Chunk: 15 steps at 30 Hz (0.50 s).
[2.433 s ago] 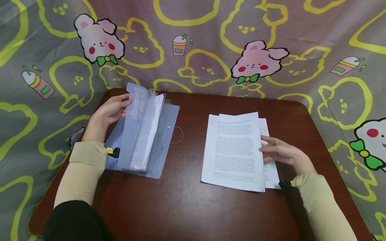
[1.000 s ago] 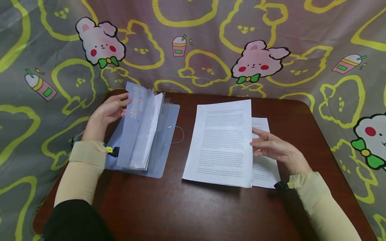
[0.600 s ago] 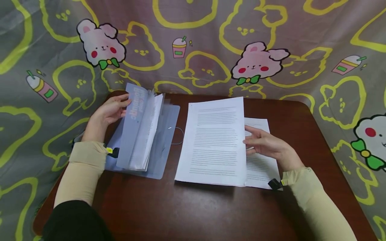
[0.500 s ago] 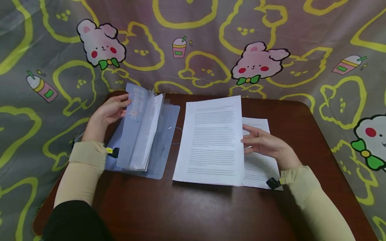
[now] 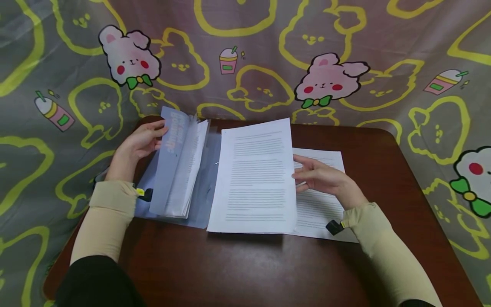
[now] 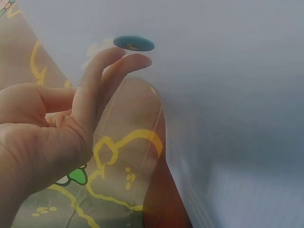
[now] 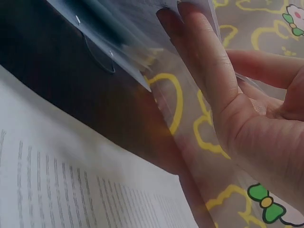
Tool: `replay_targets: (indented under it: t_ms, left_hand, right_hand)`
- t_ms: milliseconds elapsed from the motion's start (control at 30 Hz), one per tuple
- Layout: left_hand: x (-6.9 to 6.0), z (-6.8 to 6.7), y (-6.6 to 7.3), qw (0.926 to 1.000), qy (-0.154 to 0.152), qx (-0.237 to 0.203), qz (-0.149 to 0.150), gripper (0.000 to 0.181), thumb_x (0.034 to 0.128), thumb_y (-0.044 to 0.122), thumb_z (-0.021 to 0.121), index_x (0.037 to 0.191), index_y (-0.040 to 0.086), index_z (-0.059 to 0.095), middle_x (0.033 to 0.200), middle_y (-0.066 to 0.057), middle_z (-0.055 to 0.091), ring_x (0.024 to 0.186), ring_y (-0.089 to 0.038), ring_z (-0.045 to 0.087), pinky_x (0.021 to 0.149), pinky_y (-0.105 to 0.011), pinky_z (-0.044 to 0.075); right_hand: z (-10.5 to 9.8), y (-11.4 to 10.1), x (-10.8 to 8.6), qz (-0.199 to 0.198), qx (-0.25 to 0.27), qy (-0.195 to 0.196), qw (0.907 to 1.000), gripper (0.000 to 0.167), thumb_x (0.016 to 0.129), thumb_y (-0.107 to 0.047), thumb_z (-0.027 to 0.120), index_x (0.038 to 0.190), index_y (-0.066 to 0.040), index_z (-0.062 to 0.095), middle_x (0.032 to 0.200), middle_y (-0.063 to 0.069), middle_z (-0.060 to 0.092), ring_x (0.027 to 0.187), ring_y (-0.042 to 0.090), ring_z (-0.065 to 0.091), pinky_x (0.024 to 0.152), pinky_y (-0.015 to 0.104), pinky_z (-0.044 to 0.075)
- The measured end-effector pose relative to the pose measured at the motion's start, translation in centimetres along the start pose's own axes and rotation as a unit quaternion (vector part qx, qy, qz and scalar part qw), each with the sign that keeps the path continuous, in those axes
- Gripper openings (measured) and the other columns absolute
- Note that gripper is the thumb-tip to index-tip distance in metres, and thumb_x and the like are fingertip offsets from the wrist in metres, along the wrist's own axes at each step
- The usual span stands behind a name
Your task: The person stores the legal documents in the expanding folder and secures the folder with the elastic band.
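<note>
At the table's left lies a translucent blue document folder, its cover raised and a bundle of paper inside. My left hand holds that cover by its upper left edge. Up close in the left wrist view, its fingers reach a teal round button on the cover. My right hand pinches the right edge of some printed sheets, tilted up and overlapping the folder's right part. Beneath that hand another printed page lies flat. In the right wrist view the held sheets' edge is partly hidden by fingers.
A dark brown wooden table carries everything. Behind and beside it hangs a grey curtain with yellow outlines and rabbit prints. The folder's elastic loop shows in the right wrist view.
My right hand has carried the printed sheets leftward from over the other page, until they cover the folder's right edge and its loop. The left hand and folder have hardly moved.
</note>
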State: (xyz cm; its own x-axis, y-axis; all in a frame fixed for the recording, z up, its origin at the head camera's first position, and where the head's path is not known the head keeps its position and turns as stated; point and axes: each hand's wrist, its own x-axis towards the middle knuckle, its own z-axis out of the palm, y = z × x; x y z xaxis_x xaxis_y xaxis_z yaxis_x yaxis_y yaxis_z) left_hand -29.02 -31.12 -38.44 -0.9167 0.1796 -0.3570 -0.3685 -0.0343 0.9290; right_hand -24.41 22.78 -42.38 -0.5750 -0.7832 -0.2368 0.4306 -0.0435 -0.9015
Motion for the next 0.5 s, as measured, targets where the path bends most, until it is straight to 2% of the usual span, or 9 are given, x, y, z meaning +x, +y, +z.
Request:
replay_targets:
  t_ms: [233,500]
  left_hand:
    - [-0.1,-0.1,-0.1,1.0000,-0.003,0.002,0.000,0.072,0.1184,0.014,0.044,0.178,0.009,0.004,0.092,0.008,0.074,0.067,-0.007,0.073,0.056,-0.020,0.058]
    - [-0.1,-0.1,-0.1,0.9999,0.005,0.014,-0.001,0.072,0.1184,0.015,0.045,0.178,0.010,0.006,0.091,0.009,0.073,0.064,-0.005,0.070,0.055,-0.019,0.056]
  right_hand:
    - [0.6,-0.2,1.7,0.015,-0.004,0.005,0.9999,0.078,0.111,0.009,0.047,0.176,-0.006,0.006,0.129,0.002,0.081,0.111,0.017,0.081,0.090,0.036,0.069]
    - [1.4,-0.2,3.3,0.032,-0.026,0.023,0.9989,0.079,0.111,0.010,0.043,0.177,-0.008,0.004,0.126,-0.001,0.080,0.108,0.016,0.080,0.090,0.035,0.069]
